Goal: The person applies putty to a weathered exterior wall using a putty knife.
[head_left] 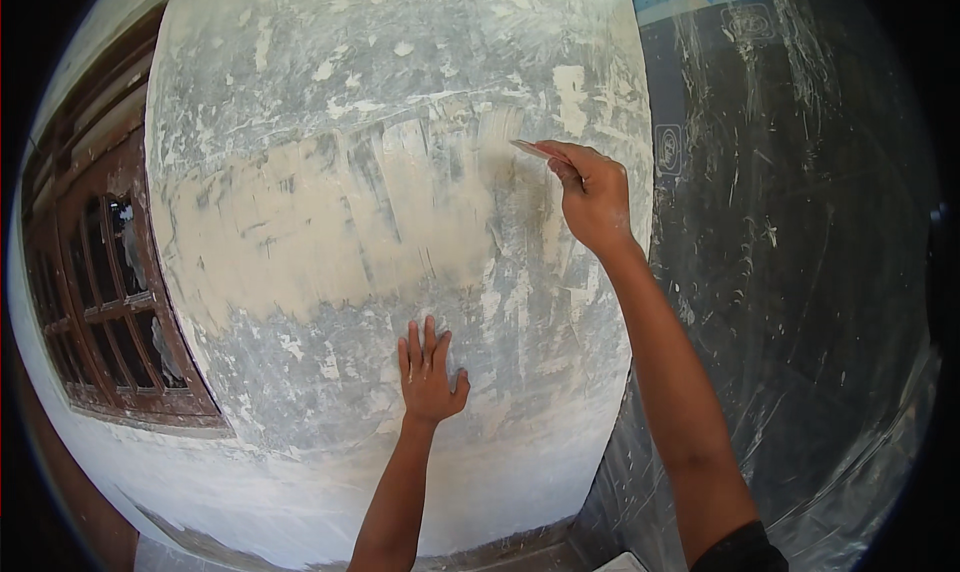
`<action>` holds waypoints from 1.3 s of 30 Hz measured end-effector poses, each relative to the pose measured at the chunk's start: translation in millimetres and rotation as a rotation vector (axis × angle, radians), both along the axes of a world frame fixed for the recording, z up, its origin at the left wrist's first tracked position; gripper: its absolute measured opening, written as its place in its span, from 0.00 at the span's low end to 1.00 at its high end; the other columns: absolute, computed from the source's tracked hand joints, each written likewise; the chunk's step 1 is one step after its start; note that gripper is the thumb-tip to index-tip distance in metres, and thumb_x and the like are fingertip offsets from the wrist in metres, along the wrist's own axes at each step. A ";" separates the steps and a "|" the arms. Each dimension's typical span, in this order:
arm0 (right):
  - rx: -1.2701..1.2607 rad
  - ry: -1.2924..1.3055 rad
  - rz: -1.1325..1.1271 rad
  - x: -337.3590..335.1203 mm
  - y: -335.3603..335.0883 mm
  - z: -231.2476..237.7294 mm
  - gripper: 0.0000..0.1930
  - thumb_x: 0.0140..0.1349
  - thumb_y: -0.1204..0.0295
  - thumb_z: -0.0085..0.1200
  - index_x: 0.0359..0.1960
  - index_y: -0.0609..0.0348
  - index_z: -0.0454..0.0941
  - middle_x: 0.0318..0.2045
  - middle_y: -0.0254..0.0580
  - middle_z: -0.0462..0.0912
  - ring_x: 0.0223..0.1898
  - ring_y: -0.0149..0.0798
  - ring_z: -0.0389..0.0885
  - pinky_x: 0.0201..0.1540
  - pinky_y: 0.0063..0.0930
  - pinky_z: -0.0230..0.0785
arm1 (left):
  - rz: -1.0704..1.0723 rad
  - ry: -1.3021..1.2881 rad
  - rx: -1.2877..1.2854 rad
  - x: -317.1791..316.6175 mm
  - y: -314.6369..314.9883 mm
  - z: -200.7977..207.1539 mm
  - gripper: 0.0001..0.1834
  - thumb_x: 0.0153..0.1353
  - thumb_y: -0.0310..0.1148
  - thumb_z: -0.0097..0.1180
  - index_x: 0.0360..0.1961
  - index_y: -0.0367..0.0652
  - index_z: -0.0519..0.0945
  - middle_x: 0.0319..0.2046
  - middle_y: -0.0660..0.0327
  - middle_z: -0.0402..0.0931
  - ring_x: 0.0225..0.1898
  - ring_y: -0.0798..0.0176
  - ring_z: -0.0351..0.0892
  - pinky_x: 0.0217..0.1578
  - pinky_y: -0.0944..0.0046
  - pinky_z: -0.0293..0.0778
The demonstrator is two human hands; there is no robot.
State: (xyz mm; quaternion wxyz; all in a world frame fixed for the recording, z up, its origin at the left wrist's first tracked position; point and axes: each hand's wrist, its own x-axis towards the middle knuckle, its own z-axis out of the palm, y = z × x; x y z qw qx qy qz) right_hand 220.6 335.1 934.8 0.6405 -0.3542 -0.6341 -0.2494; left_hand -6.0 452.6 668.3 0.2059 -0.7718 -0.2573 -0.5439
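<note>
My right hand (597, 194) is closed round a putty knife (538, 150), a thin flat blade seen nearly edge-on with a reddish part by the fingers. Its edge is at the wall, beside the right end of a cream band of filler (270, 217); I cannot tell whether it touches. My left hand (431, 380) lies against the grey wall (330, 372) below that band, fingers spread, holding nothing. The wall is patchy grey with scraped cream and white marks. Vertical streaks run through the filler near the middle.
A brown wooden window (110, 292) with small panes is set in the wall at the left. Dark plastic sheeting (790, 232), smeared with pale marks, hangs along the right. A pale object (622, 563) shows at the bottom edge.
</note>
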 end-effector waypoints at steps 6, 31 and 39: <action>0.288 -0.304 -0.357 -1.6 63.1 -32.2 0.24 0.53 0.87 0.53 0.51 0.54 0.84 0.48 0.39 0.86 0.53 0.46 0.81 0.58 0.39 0.64 | 0.052 -0.022 0.071 7.8 4.9 -5.5 0.32 0.53 0.41 0.57 0.58 0.36 0.75 0.71 0.45 0.64 0.77 0.37 0.49 0.73 0.36 0.38; 0.017 -0.219 -0.333 -22.5 54.0 -246.5 0.29 0.49 0.88 0.51 0.56 0.59 0.83 0.59 0.45 0.82 0.67 0.47 0.74 0.71 0.46 0.53 | 0.050 0.000 0.103 6.8 8.1 -5.2 0.28 0.54 0.40 0.55 0.55 0.36 0.79 0.70 0.48 0.67 0.76 0.38 0.52 0.73 0.36 0.40; 0.424 -0.141 -0.332 8.7 63.1 0.4 0.31 0.52 0.90 0.49 0.60 0.55 0.80 0.60 0.46 0.81 0.66 0.46 0.74 0.65 0.41 0.59 | 0.068 0.007 0.127 7.3 10.1 -7.1 0.28 0.54 0.39 0.54 0.55 0.36 0.79 0.70 0.48 0.67 0.76 0.39 0.51 0.73 0.36 0.40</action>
